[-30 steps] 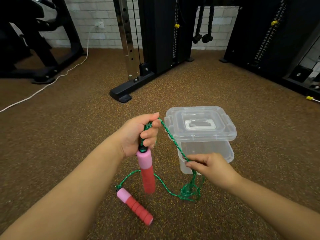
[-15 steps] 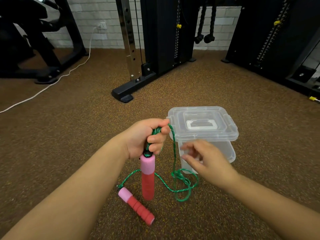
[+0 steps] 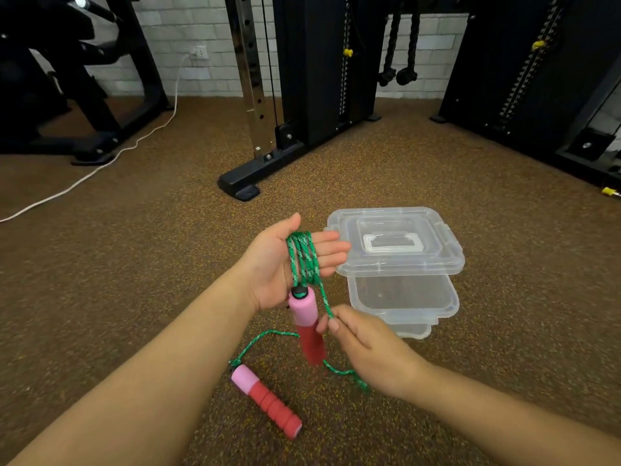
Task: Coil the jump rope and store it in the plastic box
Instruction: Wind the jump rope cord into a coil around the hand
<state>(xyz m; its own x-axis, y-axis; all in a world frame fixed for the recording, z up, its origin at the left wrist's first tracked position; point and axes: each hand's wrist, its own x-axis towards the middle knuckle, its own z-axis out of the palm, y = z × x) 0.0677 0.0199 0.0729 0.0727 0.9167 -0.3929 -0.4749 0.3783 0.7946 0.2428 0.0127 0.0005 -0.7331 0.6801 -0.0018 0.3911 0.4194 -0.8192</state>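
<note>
- Green jump rope point(image 3: 304, 260): several loops wrapped round the left hand point(image 3: 285, 264), crossing palm and fingers; a second ago that hand was fisted on the rope, now it's flat open.
- One pink/red handle point(image 3: 307, 326) hangs straight down from the wraps, just under the left palm, clear of the floor.
- Left hand: fingers extended, thumb up, acting as a spool; not clenching anything, the rope sits there by its turns.
- Right hand point(image 3: 366, 354): thumb and fingertips pinched on the free strand just below the wraps; half a second ago it was open and off the rope, so it has re-gripped for another turn.
- Loose pile of rope that lay on the floor in front of the box is mostly gone; slack taken up into the coil.
- Remaining rope runs from the right hand down to the second handle point(image 3: 267, 400), lying on the floor near the left forearm.
- Judgement: coiling about half done or more; a short length and the floor handle still to gather.
- Plastic box point(image 3: 403, 299): on the floor just right of the hands, nothing visible inside.
- Lid point(image 3: 396, 243) sits askew across the back of the box, front part open; likely needs shifting before the coil drops in.
- Brown speckled floor point(image 3: 134, 264), black gym machine frames behind.
</note>
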